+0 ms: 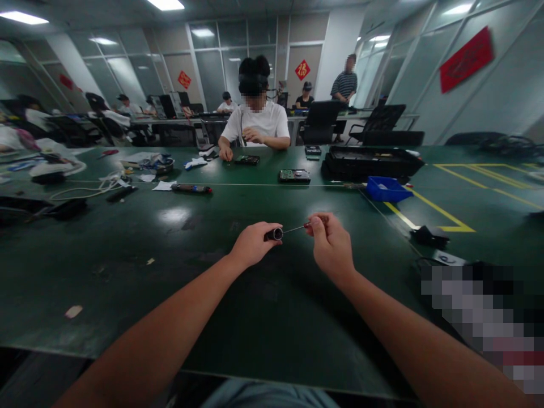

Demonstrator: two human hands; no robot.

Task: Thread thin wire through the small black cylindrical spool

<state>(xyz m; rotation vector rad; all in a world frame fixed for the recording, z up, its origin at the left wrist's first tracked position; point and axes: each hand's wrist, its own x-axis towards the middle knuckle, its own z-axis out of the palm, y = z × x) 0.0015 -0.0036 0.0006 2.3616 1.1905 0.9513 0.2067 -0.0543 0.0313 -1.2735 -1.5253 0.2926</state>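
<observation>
My left hand (254,242) is closed around a small black cylinder (275,233), whose round, ring-like end faces me. Pinched in my right hand (331,243) is a thin screwdriver (296,228) with a metal shaft and a bit of red by the fingertips. Its shaft points left, and the tip is at the cylinder's side; I cannot tell whether it goes in or only touches. Both hands are above the green table (255,328). Farther off, a hard drive (294,175) lies flat on the tabletop.
Across the table, a person (259,122) in a white shirt handles another hard drive (247,160). Back right are a long black tray (369,163) and a blue bin (387,188). An electric screwdriver (191,188) and white cable (91,190) lie at left. Yellow tape (457,229) marks the right side.
</observation>
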